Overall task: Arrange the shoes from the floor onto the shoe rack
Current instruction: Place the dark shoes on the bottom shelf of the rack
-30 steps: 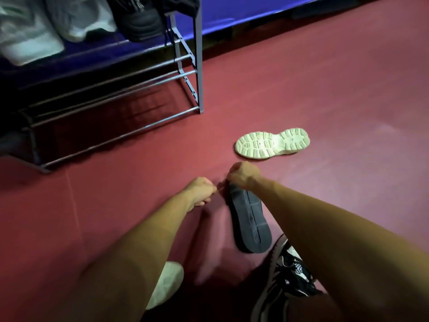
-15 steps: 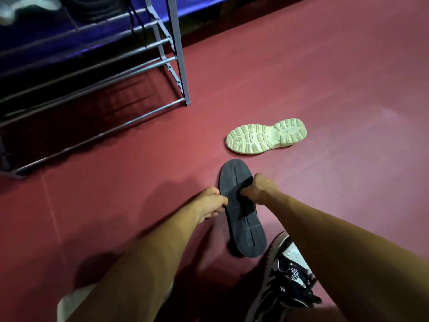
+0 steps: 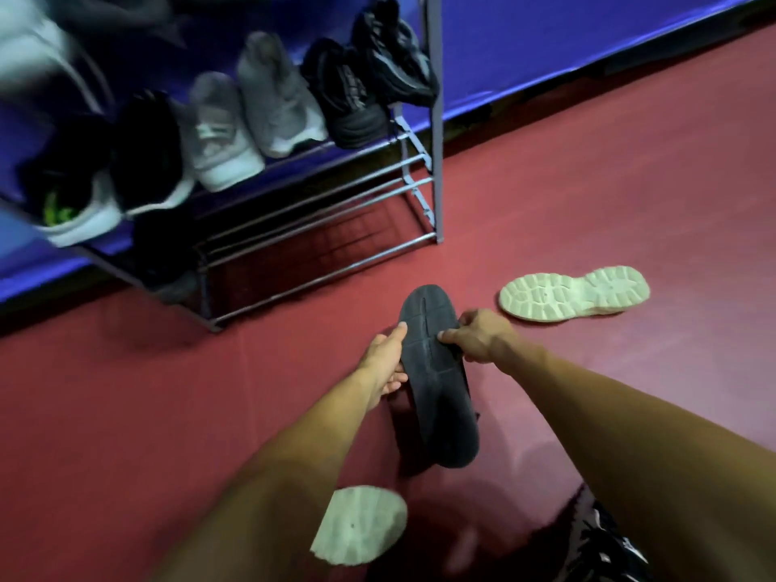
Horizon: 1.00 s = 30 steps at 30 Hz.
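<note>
The head camera shows both hands holding one black flat-soled shoe (image 3: 436, 371) sole-up, low over the dark red floor (image 3: 588, 182). It is just in front of the grey metal-tube shoe rack (image 3: 435, 119). Whether its heel end touches the floor is unclear. The left hand (image 3: 384, 359) grips the shoe's left edge, thumb along the rim and fingers tucked beneath. The right hand (image 3: 478, 336) curls its fingers over the right edge.

A shelf higher up the rack carries a row of shoes, among them grey sneakers (image 3: 277, 94) and black sneakers (image 3: 348, 94). The lower rails look bare on the right; the left part is dark and blurred.

A cream lug-soled shoe (image 3: 573, 292) lies overturned just right of the hands. Another pale overturned sole (image 3: 361, 525) lies beside the left forearm. A black-and-white laced sneaker (image 3: 604, 543) sits at the bottom right.

To do this step well, the shoe probably wants turning sole-down before it reaches the rack. It should then be set squarely across two rails so it cannot slip between them, toe forward like the row above.
</note>
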Each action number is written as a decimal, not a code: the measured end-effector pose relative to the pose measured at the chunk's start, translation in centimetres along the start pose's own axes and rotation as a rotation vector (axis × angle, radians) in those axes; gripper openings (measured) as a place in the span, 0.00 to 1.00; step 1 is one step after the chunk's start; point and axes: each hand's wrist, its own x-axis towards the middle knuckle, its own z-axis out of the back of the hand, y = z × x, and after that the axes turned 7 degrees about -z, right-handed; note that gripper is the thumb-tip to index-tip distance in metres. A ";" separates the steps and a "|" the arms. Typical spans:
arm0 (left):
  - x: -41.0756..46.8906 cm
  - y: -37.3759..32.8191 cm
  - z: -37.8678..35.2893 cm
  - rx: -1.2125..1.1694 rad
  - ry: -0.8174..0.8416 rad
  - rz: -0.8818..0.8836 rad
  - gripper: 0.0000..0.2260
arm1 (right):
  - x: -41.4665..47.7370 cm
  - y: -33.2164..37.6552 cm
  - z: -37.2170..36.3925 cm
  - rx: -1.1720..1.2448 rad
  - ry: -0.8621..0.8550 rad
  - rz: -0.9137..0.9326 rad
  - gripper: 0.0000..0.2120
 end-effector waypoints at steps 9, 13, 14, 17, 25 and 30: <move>-8.1 -3.5 14.0 -0.392 -0.220 -0.122 0.22 | -7.6 13.7 -2.7 0.038 0.034 0.359 0.12; -10.4 -3.4 17.8 -0.564 -0.237 -0.186 0.21 | -10.0 17.6 -3.4 0.069 0.027 0.496 0.10; -10.6 -3.2 18.3 -0.599 -0.232 -0.184 0.22 | -10.6 18.2 -3.4 0.084 0.040 0.507 0.09; -10.7 -2.4 19.8 -0.723 -0.237 -0.210 0.21 | -12.3 19.6 -3.7 0.177 0.184 0.483 0.09; -9.6 -1.4 22.3 -0.820 -0.297 -0.412 0.06 | -13.6 22.4 -5.6 0.344 0.317 0.339 0.16; -7.5 -3.0 23.6 -1.008 -0.370 -0.479 0.17 | -11.5 23.7 -6.9 0.538 0.455 0.242 0.17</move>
